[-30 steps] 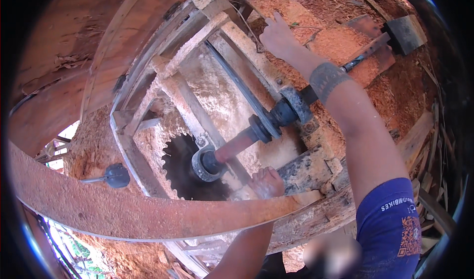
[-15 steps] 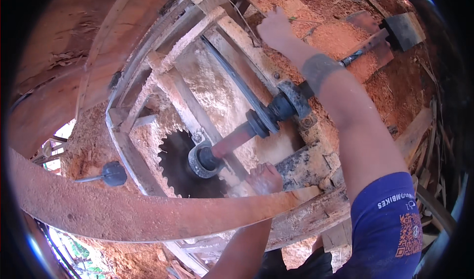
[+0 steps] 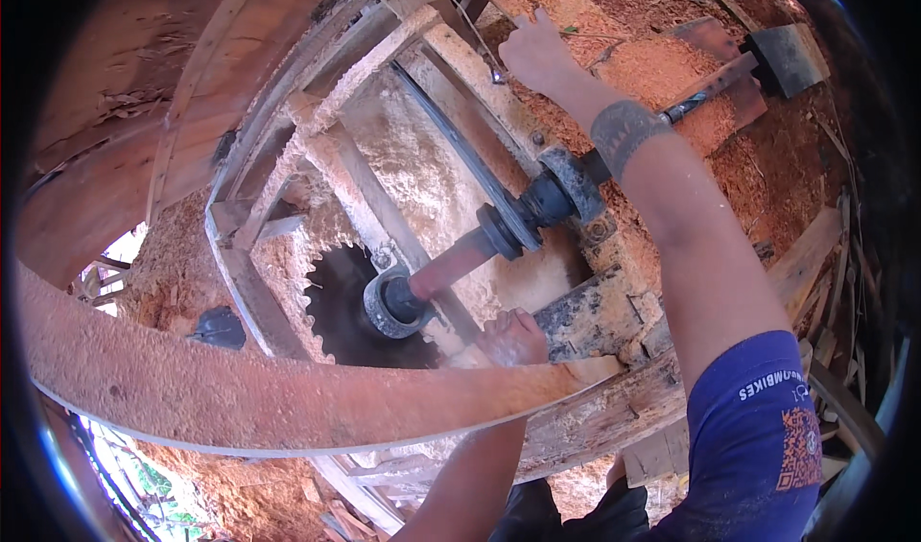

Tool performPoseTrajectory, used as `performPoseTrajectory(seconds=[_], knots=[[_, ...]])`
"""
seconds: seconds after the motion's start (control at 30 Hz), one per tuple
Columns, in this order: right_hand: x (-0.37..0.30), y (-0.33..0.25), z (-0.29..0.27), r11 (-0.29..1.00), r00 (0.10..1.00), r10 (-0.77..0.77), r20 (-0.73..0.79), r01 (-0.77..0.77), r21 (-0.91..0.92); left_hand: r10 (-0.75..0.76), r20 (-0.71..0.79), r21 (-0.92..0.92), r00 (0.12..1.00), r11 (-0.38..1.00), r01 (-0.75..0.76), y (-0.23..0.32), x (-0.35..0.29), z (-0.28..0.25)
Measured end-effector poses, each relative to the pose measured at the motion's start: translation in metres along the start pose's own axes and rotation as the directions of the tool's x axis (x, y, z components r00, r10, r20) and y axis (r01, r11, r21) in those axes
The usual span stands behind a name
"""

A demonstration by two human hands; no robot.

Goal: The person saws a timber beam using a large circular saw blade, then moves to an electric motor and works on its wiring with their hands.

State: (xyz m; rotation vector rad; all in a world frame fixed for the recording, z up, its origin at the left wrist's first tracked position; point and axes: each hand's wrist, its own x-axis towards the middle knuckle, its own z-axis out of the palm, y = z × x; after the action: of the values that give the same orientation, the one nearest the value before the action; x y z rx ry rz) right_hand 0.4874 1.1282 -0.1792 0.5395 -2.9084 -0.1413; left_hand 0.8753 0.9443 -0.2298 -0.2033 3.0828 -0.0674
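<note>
My left hand (image 3: 516, 339) is closed over a sawdust-covered wooden beam (image 3: 369, 197) of the saw frame, close to the toothed circular saw blade (image 3: 355, 307). The left forearm passes behind a long curved wooden board (image 3: 269, 403), which cuts across in front of the blade. My right hand (image 3: 539, 53) reaches over the far side of the frame, fingers apart and one stretched out. Beside it hangs a thin wire (image 3: 470, 29) with a small shiny end; I see nothing held there. The shaft (image 3: 456, 264) carries a pulley with a dark drive belt (image 3: 460, 153).
Orange sawdust (image 3: 662, 77) is heaped beyond the frame. A dark block (image 3: 787, 59) sits at the shaft's far right end. Left of the blade is a dark rounded object (image 3: 221, 327). Large boards (image 3: 115, 139) stand at far left; scrap wood (image 3: 830, 283) lies at right.
The board has shifted slightly upward, hiding more of the dark rounded object and its pale rod. A finger of my right hand has stretched out. My left hand keeps almost the same place.
</note>
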Motion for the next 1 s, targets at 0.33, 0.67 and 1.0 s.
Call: performPoseTrajectory(seconds=[0.33,0.67,1.0], knots=[[-0.001,-0.001,0.0,1.0,0.998,0.012,0.069,-0.011,-0.01,0.038,0.005,-0.069,0.999,0.997,-0.038,-0.004,-0.001,0.005],[0.002,-0.007,-0.001,0.999,0.999,0.03,0.028,-0.029,-0.015,0.043,-0.076,-0.076,0.996,0.996,-0.049,-0.003,-0.001,0.008],[0.002,-0.01,-0.009,0.999,0.997,0.029,0.075,-0.03,0.017,0.014,-0.07,-0.112,0.997,0.993,-0.022,-0.003,-0.003,0.01]])
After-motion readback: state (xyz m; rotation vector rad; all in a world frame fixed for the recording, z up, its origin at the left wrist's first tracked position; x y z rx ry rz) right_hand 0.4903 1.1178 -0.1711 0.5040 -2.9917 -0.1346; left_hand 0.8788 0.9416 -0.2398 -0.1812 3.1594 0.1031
